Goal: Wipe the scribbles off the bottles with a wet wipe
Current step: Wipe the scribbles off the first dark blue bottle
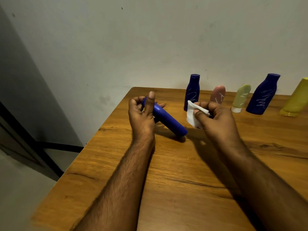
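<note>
So the left hand [141, 112] is gripping a smooth blue plastic bottle [168, 120], tilted with its base touching the wooden table [166, 172], while the right hand [216, 119] is pinching a crumpled white wet wipe [193, 114] just beside it. No scribbles are showing on the side I can see, so I'd guess he's mid-wipe or checking it. The next move probably calls for turning it, or swapping it for one of the scribbled bottles standing at the back [191, 92].

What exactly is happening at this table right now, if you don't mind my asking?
A person is cleaning marker scribbles off bottles. The left hand holds a blue bottle tilted, its lower end on the wooden table; no scribble shows on its visible side. The right hand pinches a white wipe beside it, not touching the bottle. Along the wall, four bottles with scribbles wait: blue, pink, pale green and a larger blue. A yellow one stands at the edge.
</note>
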